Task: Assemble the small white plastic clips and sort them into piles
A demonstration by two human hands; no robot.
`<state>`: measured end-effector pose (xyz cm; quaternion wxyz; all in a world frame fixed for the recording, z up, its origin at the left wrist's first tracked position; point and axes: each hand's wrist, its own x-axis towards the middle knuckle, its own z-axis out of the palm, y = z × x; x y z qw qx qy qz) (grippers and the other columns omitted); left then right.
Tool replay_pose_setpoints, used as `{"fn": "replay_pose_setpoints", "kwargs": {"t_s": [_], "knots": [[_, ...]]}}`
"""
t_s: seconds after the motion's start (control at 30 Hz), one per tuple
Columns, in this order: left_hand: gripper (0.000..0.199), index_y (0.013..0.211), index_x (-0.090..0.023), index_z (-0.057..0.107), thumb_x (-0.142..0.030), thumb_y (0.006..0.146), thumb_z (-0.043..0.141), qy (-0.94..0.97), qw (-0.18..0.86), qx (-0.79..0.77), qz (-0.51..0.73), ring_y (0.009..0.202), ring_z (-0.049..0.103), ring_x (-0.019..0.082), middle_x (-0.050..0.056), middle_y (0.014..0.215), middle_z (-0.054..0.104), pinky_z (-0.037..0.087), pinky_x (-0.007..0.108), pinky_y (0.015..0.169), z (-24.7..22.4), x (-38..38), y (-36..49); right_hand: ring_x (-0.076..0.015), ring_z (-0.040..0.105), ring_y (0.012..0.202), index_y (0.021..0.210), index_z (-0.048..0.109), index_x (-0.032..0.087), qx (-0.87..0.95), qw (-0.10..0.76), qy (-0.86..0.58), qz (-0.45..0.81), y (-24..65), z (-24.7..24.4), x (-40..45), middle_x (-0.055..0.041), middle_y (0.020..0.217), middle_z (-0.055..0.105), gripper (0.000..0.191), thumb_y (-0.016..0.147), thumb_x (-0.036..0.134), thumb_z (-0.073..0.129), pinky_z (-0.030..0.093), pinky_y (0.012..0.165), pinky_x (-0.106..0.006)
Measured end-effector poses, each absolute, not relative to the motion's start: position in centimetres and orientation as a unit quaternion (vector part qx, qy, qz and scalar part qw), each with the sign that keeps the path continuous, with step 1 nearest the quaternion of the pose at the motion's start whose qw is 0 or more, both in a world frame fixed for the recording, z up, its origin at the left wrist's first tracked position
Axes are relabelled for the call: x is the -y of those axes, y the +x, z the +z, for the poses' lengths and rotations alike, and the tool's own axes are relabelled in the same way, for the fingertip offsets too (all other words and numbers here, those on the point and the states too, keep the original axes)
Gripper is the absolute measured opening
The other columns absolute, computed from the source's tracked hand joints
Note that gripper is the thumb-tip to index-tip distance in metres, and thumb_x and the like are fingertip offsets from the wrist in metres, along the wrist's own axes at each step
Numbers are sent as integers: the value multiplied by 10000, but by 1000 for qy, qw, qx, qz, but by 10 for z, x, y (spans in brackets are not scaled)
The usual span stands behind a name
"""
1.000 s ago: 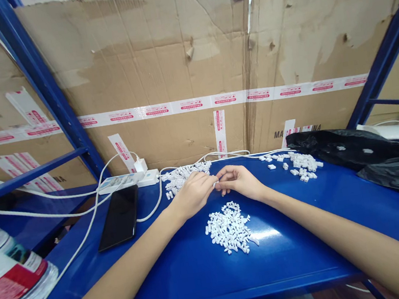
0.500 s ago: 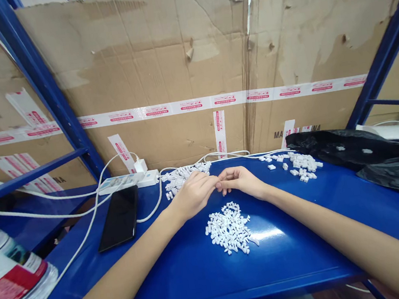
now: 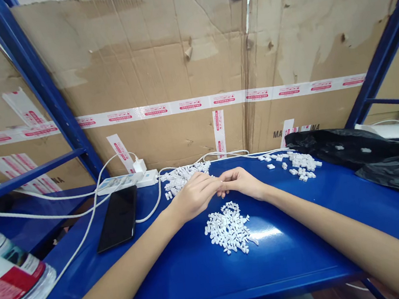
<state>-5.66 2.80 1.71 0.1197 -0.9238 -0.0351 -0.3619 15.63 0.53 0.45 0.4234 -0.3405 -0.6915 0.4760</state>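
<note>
My left hand [image 3: 195, 195] and my right hand [image 3: 240, 183] meet at the fingertips above the blue table [image 3: 187, 270]. Both are closed in a pinch, and whatever lies between the fingers is too small and hidden to name. Just below them is a pile of small white pieces [image 3: 229, 228]. Behind my left hand lies a second heap of white parts [image 3: 179, 176], partly covered by that hand. A looser group of white block-like parts [image 3: 302, 163] sits to the right, beyond my right forearm.
A black phone [image 3: 117, 218] lies left of my left hand, beside a white power strip [image 3: 127, 181] with cables. At the far left stands a large plastic bottle [image 3: 9, 273]. Black plastic bags [image 3: 392, 172] lie at the right. Cardboard [image 3: 159, 71] stands behind.
My left fingertips have shifted slightly right and now overlap my right fingertips more. The piles look the same; the whole view has moved very slightly.
</note>
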Motion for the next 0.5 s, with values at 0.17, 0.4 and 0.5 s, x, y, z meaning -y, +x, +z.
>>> {"fn": "replay_pose_setpoints", "kwargs": {"t_s": [0.17, 0.4, 0.5], "knots": [[261, 1159, -181, 597, -56, 985, 448, -925, 117, 23, -362, 980, 639, 185, 75, 1046, 725, 495, 369, 873, 17, -27, -57, -131, 648, 599, 759, 737, 145, 688, 412, -328, 499, 155, 5, -4, -40, 674, 730, 407, 747, 547, 797, 512, 634, -256], [246, 1157, -185, 606, -79, 993, 457, -924, 121, 27, -362, 976, 646, 183, 73, 1044, 728, 496, 364, 880, 16, -28, -56, -132, 627, 534, 759, 721, 142, 673, 412, -330, 518, 155, 6, -2, -37, 624, 716, 452, 689, 576, 827, 518, 586, -263], [248, 1159, -184, 598, -71, 988, 458, -922, 124, 23, -366, 975, 647, 184, 75, 1052, 728, 495, 363, 875, 17, -27, -55, -131, 628, 536, 754, 712, 143, 675, 416, -330, 512, 155, 6, -2, -33, 621, 713, 448, 692, 571, 825, 514, 587, -260]]}}
